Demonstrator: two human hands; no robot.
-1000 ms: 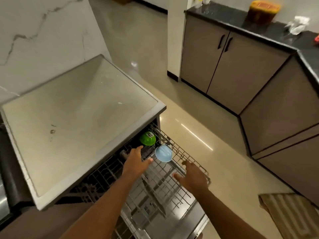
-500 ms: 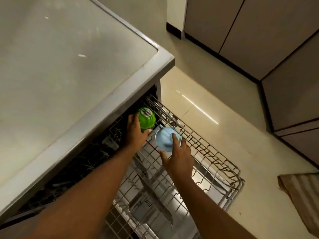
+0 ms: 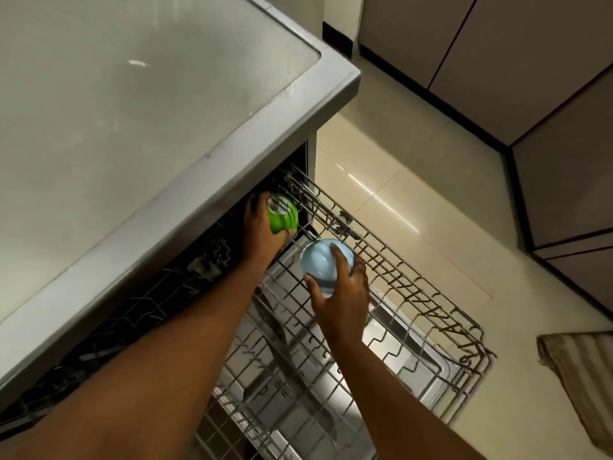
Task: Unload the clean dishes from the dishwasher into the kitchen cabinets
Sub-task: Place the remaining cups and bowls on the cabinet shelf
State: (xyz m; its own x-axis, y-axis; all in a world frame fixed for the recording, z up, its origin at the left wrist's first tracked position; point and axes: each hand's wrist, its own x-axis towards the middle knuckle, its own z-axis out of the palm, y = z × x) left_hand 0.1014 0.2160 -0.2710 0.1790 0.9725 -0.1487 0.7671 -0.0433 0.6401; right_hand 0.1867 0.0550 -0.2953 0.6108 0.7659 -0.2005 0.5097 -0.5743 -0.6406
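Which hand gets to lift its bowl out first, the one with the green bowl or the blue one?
Probably the right hand. It grips the blue bowl over the open part of the rack. The left hand grips the green bowl tucked under the countertop edge.

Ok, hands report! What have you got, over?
Left hand grips green bowl. Right hand grips blue bowl. Both over rack. Countertop edge overhangs left hand.

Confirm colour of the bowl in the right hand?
Light blue bowl, clearest in the head view.
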